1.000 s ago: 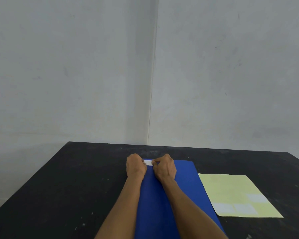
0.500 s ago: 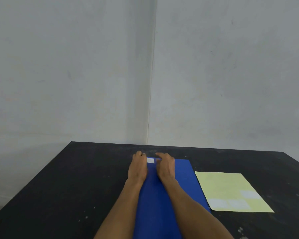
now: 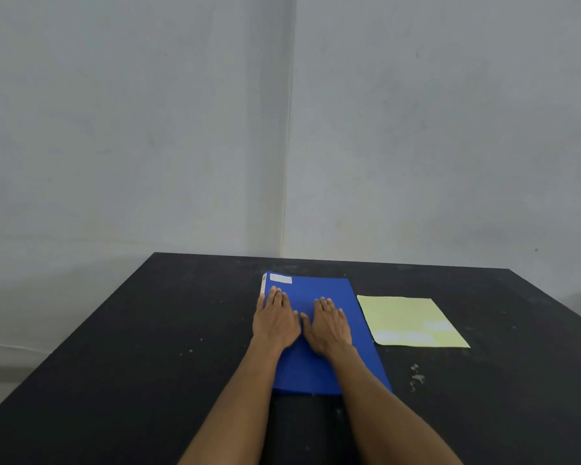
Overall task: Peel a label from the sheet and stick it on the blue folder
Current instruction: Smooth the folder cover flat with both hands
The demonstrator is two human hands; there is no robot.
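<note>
The blue folder lies flat on the black table, in the middle. A white label sits stuck at its far left corner. My left hand rests palm down on the folder's left edge, fingers spread, a little nearer to me than the label. Beside it, my right hand lies flat on the folder's middle, holding nothing. To the right of the folder is the yellow label sheet, with a few white labels left near its front edge.
Grey walls meet in a corner behind the table's far edge. White specks mark the tabletop to the right of the folder's near corner.
Both hands have drawn back from the label toward me and opened flat on the folder. The label now shows uncovered at the folder's far left corner.
</note>
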